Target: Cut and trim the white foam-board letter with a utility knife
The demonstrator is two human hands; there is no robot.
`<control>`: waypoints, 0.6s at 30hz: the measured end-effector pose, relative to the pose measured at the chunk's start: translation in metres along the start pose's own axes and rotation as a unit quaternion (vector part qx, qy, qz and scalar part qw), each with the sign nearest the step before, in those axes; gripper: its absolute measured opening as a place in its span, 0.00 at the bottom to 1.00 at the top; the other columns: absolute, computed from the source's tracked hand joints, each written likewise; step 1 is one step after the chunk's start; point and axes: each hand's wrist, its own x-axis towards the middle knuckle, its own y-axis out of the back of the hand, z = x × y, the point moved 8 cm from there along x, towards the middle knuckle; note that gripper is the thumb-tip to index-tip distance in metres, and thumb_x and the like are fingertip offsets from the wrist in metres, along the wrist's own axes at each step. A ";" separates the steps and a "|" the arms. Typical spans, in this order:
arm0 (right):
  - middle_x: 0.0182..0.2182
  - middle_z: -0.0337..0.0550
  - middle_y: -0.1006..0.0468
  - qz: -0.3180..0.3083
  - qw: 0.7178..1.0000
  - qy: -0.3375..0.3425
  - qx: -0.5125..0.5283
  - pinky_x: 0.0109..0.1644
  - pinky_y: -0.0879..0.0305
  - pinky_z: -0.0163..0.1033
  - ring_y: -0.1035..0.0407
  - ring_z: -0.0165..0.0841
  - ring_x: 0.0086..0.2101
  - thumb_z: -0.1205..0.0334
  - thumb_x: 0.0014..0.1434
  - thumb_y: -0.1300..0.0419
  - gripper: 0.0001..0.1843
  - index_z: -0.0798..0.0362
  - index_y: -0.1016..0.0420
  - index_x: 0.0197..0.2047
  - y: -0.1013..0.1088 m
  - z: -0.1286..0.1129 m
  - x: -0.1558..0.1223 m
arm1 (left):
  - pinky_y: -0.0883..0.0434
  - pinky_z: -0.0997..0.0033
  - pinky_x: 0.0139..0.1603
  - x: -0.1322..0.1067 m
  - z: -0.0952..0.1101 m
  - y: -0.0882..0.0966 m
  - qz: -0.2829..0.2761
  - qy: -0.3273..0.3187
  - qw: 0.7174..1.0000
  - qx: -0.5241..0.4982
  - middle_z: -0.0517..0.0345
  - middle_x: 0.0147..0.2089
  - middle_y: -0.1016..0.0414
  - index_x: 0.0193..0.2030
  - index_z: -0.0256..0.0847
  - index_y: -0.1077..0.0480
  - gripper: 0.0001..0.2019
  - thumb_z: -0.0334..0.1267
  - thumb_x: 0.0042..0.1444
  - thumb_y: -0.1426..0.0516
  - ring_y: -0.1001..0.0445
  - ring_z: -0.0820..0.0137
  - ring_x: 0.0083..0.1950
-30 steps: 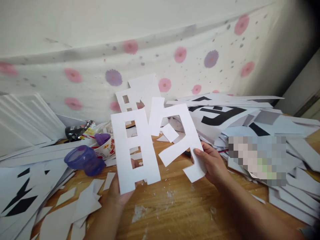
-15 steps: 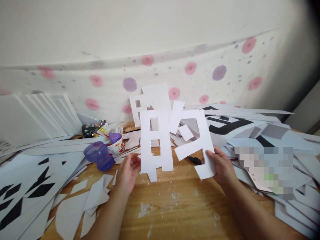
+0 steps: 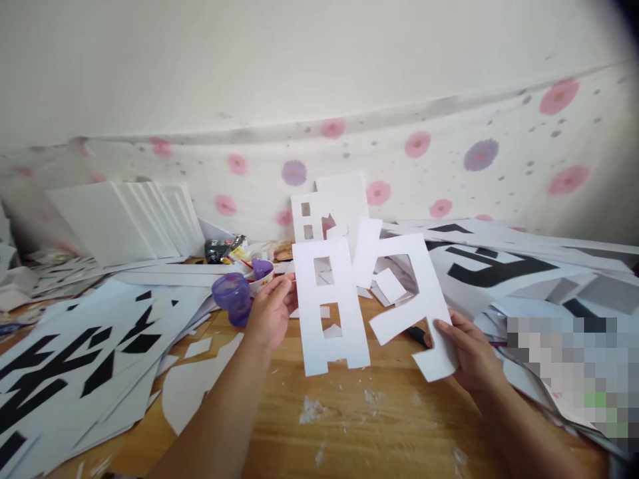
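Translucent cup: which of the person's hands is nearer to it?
Left. The left hand is just right of the translucent cup; the right hand is farther right, holding the right side of the cutout.

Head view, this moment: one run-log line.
left hand: at left edge of white cutout; right hand: gripping its lower right; white cutout: above table

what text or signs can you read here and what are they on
"的", by its shape: the held cutout.
Black strokes on the left sheets and right sheet: characters unclear.
Black packet, bowl: any print too small or blurred.
Pixelated patch: unreadable.
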 end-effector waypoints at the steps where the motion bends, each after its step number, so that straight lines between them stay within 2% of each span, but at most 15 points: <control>1: 0.18 0.38 0.27 -0.001 1.000 -0.006 0.001 0.17 0.43 0.31 0.38 0.29 0.16 0.53 0.43 0.29 0.19 0.52 0.27 0.36 -0.001 0.002 0.000 | 0.28 0.71 0.33 -0.001 0.004 -0.004 -0.007 -0.002 1.000 -0.003 0.52 0.37 0.20 0.40 0.37 0.25 0.16 0.45 0.48 0.35 0.23 0.66 0.35; 3: 0.19 0.37 0.28 0.002 1.000 -0.016 0.002 0.17 0.43 0.31 0.38 0.28 0.16 0.53 0.43 0.29 0.19 0.51 0.27 0.36 -0.001 0.005 0.000 | 0.27 0.68 0.34 -0.009 0.005 -0.014 -0.028 0.009 0.999 -0.012 0.52 0.39 0.20 0.42 0.39 0.26 0.19 0.51 0.49 0.37 0.22 0.64 0.37; 8: 0.22 0.37 0.25 0.002 1.000 -0.028 -0.003 0.20 0.41 0.32 0.36 0.28 0.18 0.54 0.42 0.28 0.18 0.52 0.25 0.35 -0.011 0.012 0.000 | 0.26 0.62 0.36 -0.033 -0.013 -0.035 -0.096 0.084 0.991 -0.043 0.50 0.43 0.21 0.52 0.42 0.29 0.27 0.57 0.51 0.40 0.22 0.58 0.40; 10: 0.26 0.38 0.23 -0.011 1.000 -0.020 -0.001 0.23 0.39 0.33 0.34 0.29 0.21 0.55 0.42 0.28 0.19 0.53 0.24 0.37 -0.019 0.014 -0.001 | 0.27 0.65 0.31 -0.038 -0.012 -0.036 -0.096 0.088 0.991 -0.028 0.49 0.41 0.21 0.55 0.42 0.31 0.30 0.59 0.51 0.42 0.22 0.60 0.36; 12: 0.27 0.40 0.23 -0.042 0.999 -0.019 0.004 0.26 0.37 0.35 0.32 0.32 0.23 0.53 0.43 0.28 0.20 0.53 0.24 0.38 -0.031 0.019 -0.002 | 0.32 0.72 0.23 -0.041 -0.004 -0.037 -0.087 0.070 0.994 0.002 0.53 0.33 0.22 0.56 0.41 0.32 0.31 0.61 0.52 0.43 0.26 0.67 0.26; 13: 0.28 0.40 0.22 -0.058 0.998 -0.019 0.009 0.28 0.36 0.36 0.31 0.33 0.24 0.51 0.44 0.30 0.21 0.53 0.24 0.40 -0.038 0.022 -0.003 | 0.36 0.74 0.20 -0.043 0.001 -0.038 -0.086 0.066 0.994 0.022 0.55 0.28 0.24 0.56 0.41 0.32 0.32 0.61 0.52 0.44 0.30 0.70 0.22; 15: 0.30 0.42 0.21 -0.105 0.994 -0.025 -0.010 0.33 0.34 0.38 0.29 0.35 0.28 0.48 0.47 0.32 0.23 0.53 0.24 0.43 -0.052 0.029 -0.005 | 0.39 0.76 0.18 -0.045 0.014 -0.039 -0.075 0.038 0.996 0.043 0.58 0.23 0.28 0.53 0.37 0.29 0.31 0.61 0.52 0.44 0.34 0.73 0.20; 18: 0.32 0.43 0.21 -0.146 0.981 0.004 -0.125 0.36 0.34 0.40 0.29 0.36 0.30 0.43 0.51 0.38 0.27 0.55 0.24 0.46 -0.059 0.027 -0.004 | 0.39 0.77 0.19 -0.045 0.026 -0.033 -0.041 0.042 0.998 0.032 0.59 0.23 0.30 0.44 0.37 0.26 0.26 0.58 0.48 0.40 0.36 0.74 0.22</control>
